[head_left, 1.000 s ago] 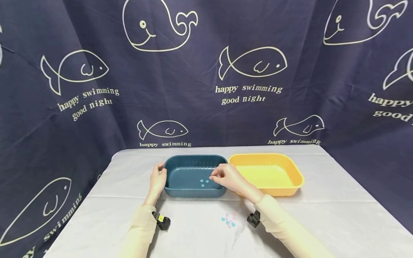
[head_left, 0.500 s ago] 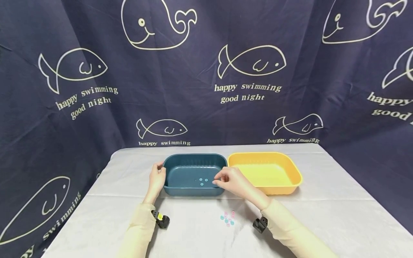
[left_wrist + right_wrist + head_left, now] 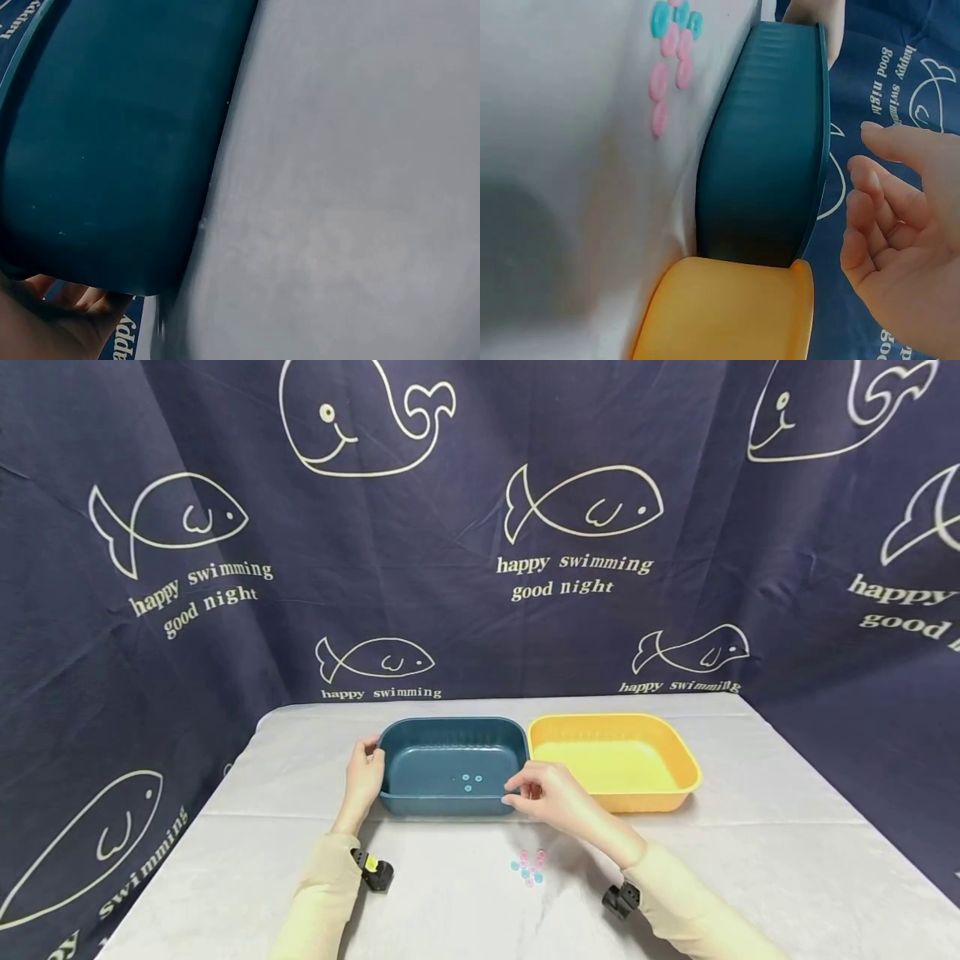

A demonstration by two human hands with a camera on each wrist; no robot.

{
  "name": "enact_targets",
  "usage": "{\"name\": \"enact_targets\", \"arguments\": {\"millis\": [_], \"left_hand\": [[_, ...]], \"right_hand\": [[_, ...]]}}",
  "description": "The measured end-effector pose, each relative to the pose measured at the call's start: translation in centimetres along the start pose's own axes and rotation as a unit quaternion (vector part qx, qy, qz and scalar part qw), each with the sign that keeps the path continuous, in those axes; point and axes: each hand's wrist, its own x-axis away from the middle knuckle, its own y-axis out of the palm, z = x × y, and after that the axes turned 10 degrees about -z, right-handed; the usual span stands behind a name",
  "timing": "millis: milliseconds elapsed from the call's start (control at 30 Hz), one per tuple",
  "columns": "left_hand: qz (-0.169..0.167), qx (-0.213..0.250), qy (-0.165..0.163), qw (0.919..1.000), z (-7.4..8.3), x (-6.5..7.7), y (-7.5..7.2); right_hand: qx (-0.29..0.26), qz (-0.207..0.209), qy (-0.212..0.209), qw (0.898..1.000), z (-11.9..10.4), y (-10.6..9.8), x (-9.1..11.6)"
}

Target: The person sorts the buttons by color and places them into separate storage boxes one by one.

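Your left hand [image 3: 365, 781] bears on the 9 o'clock end of the blue bin [image 3: 442, 807], fingers against the outside of its wall; you cannot tell from these views whether the grip closes round the rim. Your right hand [image 3: 555, 795] hangs over the bin's 4 o'clock corner, its grip spread: thumb tip parted from the index fingertip, remaining fingers loosely bent. Three small blue discs [image 3: 478, 779] lie on the bin floor, at 4 to 5 o'clock from its centre. On the tabletop [image 3: 450, 902], toward 5 o'clock from the same bin, you have a loose cluster of turquoise discs [image 3: 538, 878] and pink discs [image 3: 658, 81]. The yellow bin [image 3: 648, 802] stands at 3 o'clock, end to end with the blue one. A dark printed cloth [image 3: 465, 610] hangs at 12 o'clock.
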Motion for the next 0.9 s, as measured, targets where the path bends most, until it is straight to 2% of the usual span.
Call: {"name": "enact_targets", "arguments": {"millis": [233,533,900], "left_hand": [[-0.008,0.004,-0.007,0.9999,-0.2,-0.1,-0.1],[-0.009,0.001,-0.008,0.9999,-0.2,0.0,-0.1],[-0.007,0.003,-0.002,1.0000,0.0,0.0,0.0]], "right_hand": [[0.008,-0.004,-0.017,1.000,0.2,0.3,1.1],[-0.002,-0.023,0.016,1.000,0.3,0.6,2.4],[0.007,-0.035,0.002,0.999,0.4,1.1,3.1]]}}
